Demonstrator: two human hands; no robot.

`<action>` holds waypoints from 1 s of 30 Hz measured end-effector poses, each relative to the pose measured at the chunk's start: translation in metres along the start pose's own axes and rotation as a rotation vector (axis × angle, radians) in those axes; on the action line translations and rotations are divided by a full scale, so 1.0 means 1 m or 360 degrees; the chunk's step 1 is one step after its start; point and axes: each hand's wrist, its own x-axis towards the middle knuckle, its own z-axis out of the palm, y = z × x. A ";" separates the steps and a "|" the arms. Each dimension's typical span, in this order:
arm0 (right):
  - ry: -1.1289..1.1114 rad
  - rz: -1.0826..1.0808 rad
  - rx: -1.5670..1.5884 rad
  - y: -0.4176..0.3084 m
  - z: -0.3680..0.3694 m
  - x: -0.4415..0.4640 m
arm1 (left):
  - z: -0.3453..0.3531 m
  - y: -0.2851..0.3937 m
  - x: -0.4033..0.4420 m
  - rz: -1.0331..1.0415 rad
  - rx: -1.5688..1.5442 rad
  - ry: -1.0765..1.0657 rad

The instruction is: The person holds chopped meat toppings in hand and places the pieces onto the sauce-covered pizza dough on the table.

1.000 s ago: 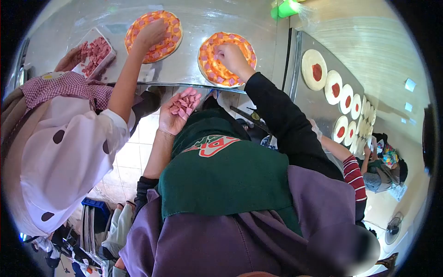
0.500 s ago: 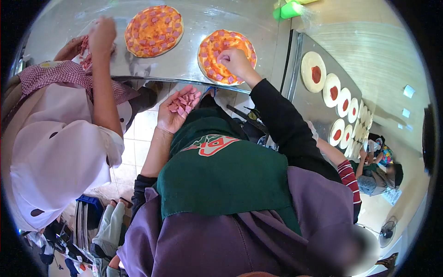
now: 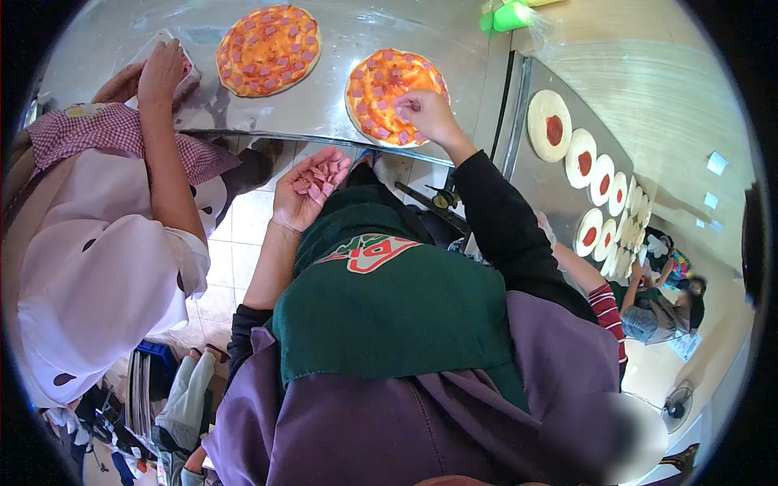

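Observation:
My left hand (image 3: 301, 194) is palm up in front of the counter edge, its fingers cupped round a pile of pink ham pieces (image 3: 321, 178). Over the right part of the nearer pizza (image 3: 374, 101) is my right hand (image 3: 427, 116), fingers pinched together; what they hold, if anything, is too small to name. That pizza has orange-red sauce and ham squares, mostly round its rim. To its left lies a second pizza (image 3: 270, 50) with ham squares spread all over it.
A co-worker's hands (image 3: 160, 77) are at a white tray (image 3: 191, 79) on the left. Dough rounds with red sauce (image 3: 549, 125) line the right-hand counter (image 3: 531, 198). A green bottle (image 3: 510, 16) lies at the top. Another person's striped sleeve (image 3: 608, 308) is on the right.
My right hand has shifted rightward over the nearer pizza. My left hand still holds the ham. The co-worker's hand has moved from the left pizza to the white tray.

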 end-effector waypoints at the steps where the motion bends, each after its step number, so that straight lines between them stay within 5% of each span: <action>1: -0.0002 0.0001 -0.0002 0.003 0.001 -0.001 | 0.001 0.000 0.001 -0.0001 0.0005 -0.0011; 7: -0.0004 0.0080 0.0094 0.010 0.007 -0.004 | 0.004 -0.001 0.003 -0.0012 0.0024 0.0012; 15: 0.0058 -0.0330 -0.0631 -0.003 0.017 -0.003 | 0.004 -0.003 0.004 -0.0043 -0.0014 0.0049; 25: 0.0021 -0.0082 -0.0349 -0.003 -0.008 -0.018 | 0.003 -0.003 0.003 -0.0004 0.0012 0.0046; 30: 0.0187 -0.0372 -0.0606 0.018 0.000 -0.017 | 0.003 -0.004 0.006 -0.0017 0.0048 0.0043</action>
